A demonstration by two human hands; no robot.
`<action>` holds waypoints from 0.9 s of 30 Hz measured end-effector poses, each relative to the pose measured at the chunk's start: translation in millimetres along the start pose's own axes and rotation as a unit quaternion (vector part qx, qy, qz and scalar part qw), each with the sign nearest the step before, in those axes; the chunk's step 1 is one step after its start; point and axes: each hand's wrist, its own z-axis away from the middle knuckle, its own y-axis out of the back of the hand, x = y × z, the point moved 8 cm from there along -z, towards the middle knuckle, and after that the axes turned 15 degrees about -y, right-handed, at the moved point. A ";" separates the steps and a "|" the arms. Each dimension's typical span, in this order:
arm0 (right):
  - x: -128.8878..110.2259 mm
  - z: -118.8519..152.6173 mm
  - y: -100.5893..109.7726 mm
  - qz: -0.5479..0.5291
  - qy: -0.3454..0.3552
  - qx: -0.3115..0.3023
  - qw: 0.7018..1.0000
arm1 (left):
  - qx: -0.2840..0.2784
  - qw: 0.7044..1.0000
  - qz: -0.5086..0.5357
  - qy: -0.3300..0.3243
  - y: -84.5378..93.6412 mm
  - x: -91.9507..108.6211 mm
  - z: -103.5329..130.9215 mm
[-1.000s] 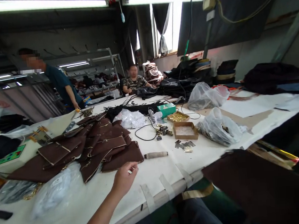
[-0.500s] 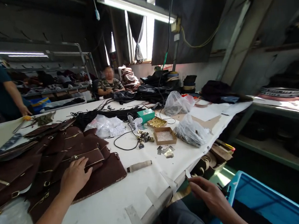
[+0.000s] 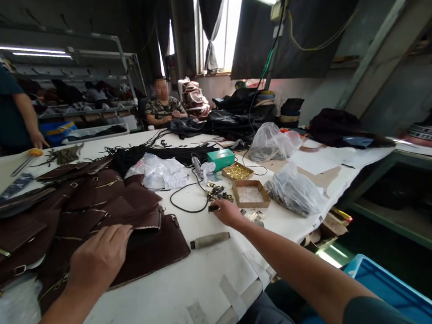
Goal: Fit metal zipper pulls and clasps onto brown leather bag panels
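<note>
— Left hand (image 3: pixel 98 258)?
— Flat and spread, palm down on the brown leather pieces (image 3: pixel 104 222), fingers loosely apart, gripping nothing. Forearm coming in from the lower left edge.
— And the right hand (image 3: pixel 226 212)?
— Stretched well forward across the white table (image 3: pixel 156 308), fingers curled down onto a small dark metal part (image 3: pixel 213 208) at the near edge of the pile of metal fittings (image 3: pixel 218 193). Cannot tell whether pinched or only touched.
— Nearby?
— Cloth-wrapped handle (image 3: pixel 210 240) lying just short of that hand; open cardboard box (image 3: pixel 251 194) just right of the fittings, tray of gold pieces (image 3: pixel 237 171) and green box (image 3: pixel 221 159) behind. Plastic bag (image 3: pixel 294 193) further right.
</note>
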 end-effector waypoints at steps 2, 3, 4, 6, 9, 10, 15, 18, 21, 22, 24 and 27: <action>2.7 3.7 1.9 -0.027 0.014 0.017 0.999 | 0.024 0.998 0.019 -0.057 31.0 47.8 0.4; 2.3 10.2 5.0 -0.045 0.025 0.027 0.998 | 0.020 0.996 0.044 -0.080 40.3 75.7 3.4; 0.8 19.9 8.9 -0.065 0.038 0.036 0.997 | 0.013 0.993 0.074 -0.096 46.2 104.4 7.9; -5.5 48.2 17.3 -0.105 0.067 0.051 0.991 | 0.001 0.984 0.137 -0.114 50.7 159.1 18.9; -20.3 109.0 27.3 -0.166 0.121 0.060 0.977 | -0.038 0.958 0.283 -0.034 41.6 208.1 31.5; -26.6 132.8 30.9 -0.200 0.150 0.063 0.966 | -0.047 0.937 0.345 0.029 37.5 213.3 34.2; -45.2 237.7 40.3 -0.349 0.250 0.065 0.901 | -0.020 0.680 0.621 0.389 28.1 219.6 44.0; -43.1 273.6 35.8 -0.377 0.248 0.058 0.890 | 0.083 0.556 0.679 0.472 37.7 231.4 39.3; -35.7 295.4 32.9 -0.387 0.247 0.052 0.887 | 0.145 0.520 0.675 0.504 46.1 246.1 43.3; -33.0 300.7 33.2 -0.388 0.249 0.051 0.886 | 0.147 0.524 0.668 0.508 48.9 250.9 46.0; -28.2 309.2 35.1 -0.387 0.256 0.046 0.885 | 0.134 0.547 0.653 0.506 56.1 258.1 49.8; -22.7 318.6 41.1 -0.393 0.264 0.042 0.880 | 0.103 0.588 0.634 0.492 70.3 262.4 49.7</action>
